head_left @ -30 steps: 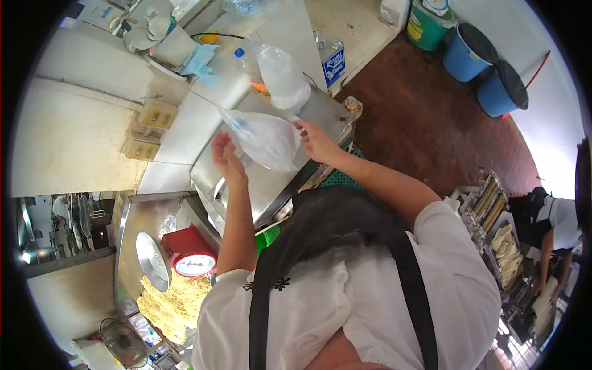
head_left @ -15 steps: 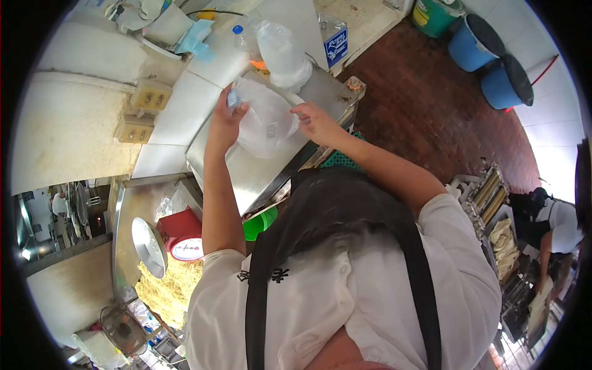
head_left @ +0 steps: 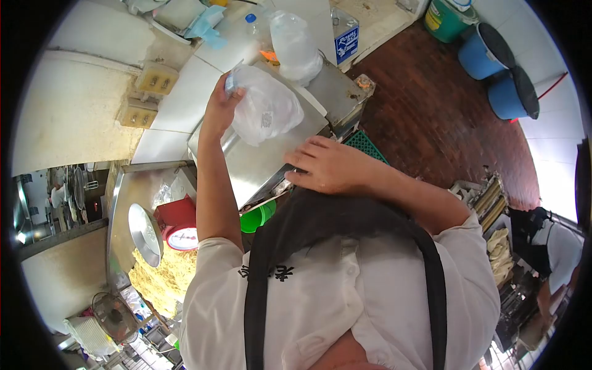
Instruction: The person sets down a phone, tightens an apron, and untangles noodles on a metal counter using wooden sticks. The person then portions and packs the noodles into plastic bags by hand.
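Note:
A white translucent plastic bag [head_left: 268,108] with small printed text rests over the steel counter top [head_left: 246,163]. At the bag's gathered upper left end, my left hand [head_left: 223,105] is closed on it, thumb against the plastic. My right hand [head_left: 317,165] is off the bag, below and to the right of it, near the counter's front edge, with its fingers apart and nothing seen in them. Another filled plastic bag [head_left: 295,49] stands behind, next to a clear bottle with a blue cap [head_left: 251,19].
A red scale [head_left: 176,216] with a metal pan [head_left: 145,235] stands by yellow noodles [head_left: 163,277] at the left. Wall sockets [head_left: 157,79] are above. Blue bins [head_left: 484,52] stand on the red floor at the back right. A co-worker [head_left: 558,246] bends at the far right.
My left hand has taken hold of the bag's end. My right hand has left the bag and moved down toward my apron. The printed side of the bag now shows.

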Tool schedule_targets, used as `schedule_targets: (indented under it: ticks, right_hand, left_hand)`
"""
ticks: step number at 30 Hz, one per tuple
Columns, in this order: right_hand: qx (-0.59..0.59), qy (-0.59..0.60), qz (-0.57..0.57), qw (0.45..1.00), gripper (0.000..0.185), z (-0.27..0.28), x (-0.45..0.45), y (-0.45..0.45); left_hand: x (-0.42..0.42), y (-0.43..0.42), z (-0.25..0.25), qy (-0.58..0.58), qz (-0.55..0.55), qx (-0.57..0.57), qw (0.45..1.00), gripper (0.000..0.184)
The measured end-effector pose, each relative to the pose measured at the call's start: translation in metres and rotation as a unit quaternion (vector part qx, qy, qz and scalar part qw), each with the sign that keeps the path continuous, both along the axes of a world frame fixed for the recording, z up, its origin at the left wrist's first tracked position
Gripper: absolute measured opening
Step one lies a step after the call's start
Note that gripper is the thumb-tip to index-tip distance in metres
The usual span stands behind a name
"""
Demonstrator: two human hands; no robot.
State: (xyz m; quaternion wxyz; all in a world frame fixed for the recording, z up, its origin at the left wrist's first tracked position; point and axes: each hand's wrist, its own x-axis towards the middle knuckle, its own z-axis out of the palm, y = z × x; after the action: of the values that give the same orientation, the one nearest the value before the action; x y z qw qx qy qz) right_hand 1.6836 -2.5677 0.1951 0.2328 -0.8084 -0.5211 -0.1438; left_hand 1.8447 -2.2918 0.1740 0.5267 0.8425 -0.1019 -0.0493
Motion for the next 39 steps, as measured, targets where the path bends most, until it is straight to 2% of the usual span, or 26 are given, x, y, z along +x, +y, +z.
schedule_targets:
  ticks: [4,7,10,14,17,23,26,31,33,39]
  right_hand:
    - [0.066,0.075,0.065,0.993,0.024,0.02,-0.012,0.0]
    - [0.061,0.236,0.072,0.967,0.027,0.013,-0.013,-0.002]
    - [0.067,0.274,0.034,0.959,0.023,0.004,-0.014,-0.005]
    - [0.098,0.255,0.019,0.962,0.025,0.002,-0.013,-0.009]
    - [0.105,0.254,0.018,0.961,0.025,0.0,-0.014,-0.008]
    - [0.101,0.263,0.006,0.959,0.024,0.001,-0.016,-0.009]
    - [0.107,0.263,0.004,0.959,0.023,0.004,-0.018,-0.008]
    - [0.086,0.267,-0.001,0.96,0.02,-0.006,-0.018,-0.006]
    - [0.096,0.259,0.005,0.961,0.026,-0.014,-0.019,-0.007]
    - [0.115,0.261,0.019,0.958,0.026,-0.021,-0.018,-0.008]
  left_hand:
    - [0.004,0.0,-0.003,0.009,-0.002,-0.021,1.0,0.057]
    - [0.003,-0.002,0.0,0.017,-0.001,-0.019,1.0,0.057]
    - [0.002,-0.002,-0.002,0.02,0.006,-0.012,1.0,0.058]
    - [0.002,-0.004,0.004,0.019,0.026,0.033,0.999,0.057]
    - [0.011,0.007,-0.012,-0.002,0.0,-0.002,1.0,0.06]
    - [0.007,0.002,-0.007,0.015,0.003,-0.044,0.999,0.06]
    - [0.006,0.001,0.0,0.01,0.004,-0.01,1.0,0.06]
    - [0.002,0.006,-0.008,0.006,0.021,-0.028,0.999,0.061]
    - [0.007,0.014,-0.018,-0.018,-0.003,-0.021,1.0,0.06]
    - [-0.002,0.002,-0.001,-0.005,0.0,-0.026,1.0,0.058]
